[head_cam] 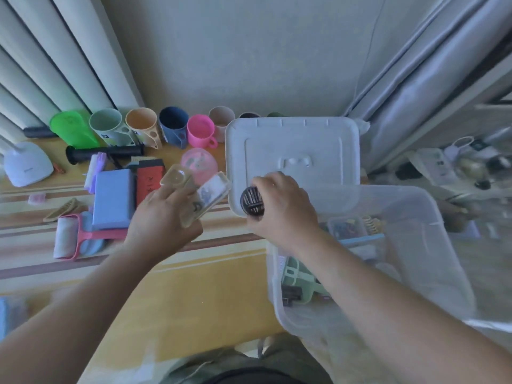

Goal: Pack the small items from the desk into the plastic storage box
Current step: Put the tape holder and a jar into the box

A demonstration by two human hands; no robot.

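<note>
Behind the white plastic box lid, just the rims of three more cups — mostly hidden. Inside the clear plastic storage box, contents blurred through the wall: a pale green plastic piece, a small clear case of coloured bits, something black low down, hard to name. Right edge of view smeared, objects there unreadable.

Across the back of the yellow wooden desk, a row of cups: green, grey-green, peach, navy, pink. Nearer, a black cylindrical handle, a blue rectangular block, a red and black flat item, a pink-framed lint roller, a pink translucent dome, a white lamp base at far left.

Left hand gripping a clear flat rectangular plastic case, long axis slanting from lower left up to the right, far end aimed at the lid — contents a blur. Right hand wrapped round a small round black container with pale radial lines on its face, face turned left toward the other hand, held over the lid's near left corner, just beside the storage box rim. Hands apart, neither item in the box yet.
</note>
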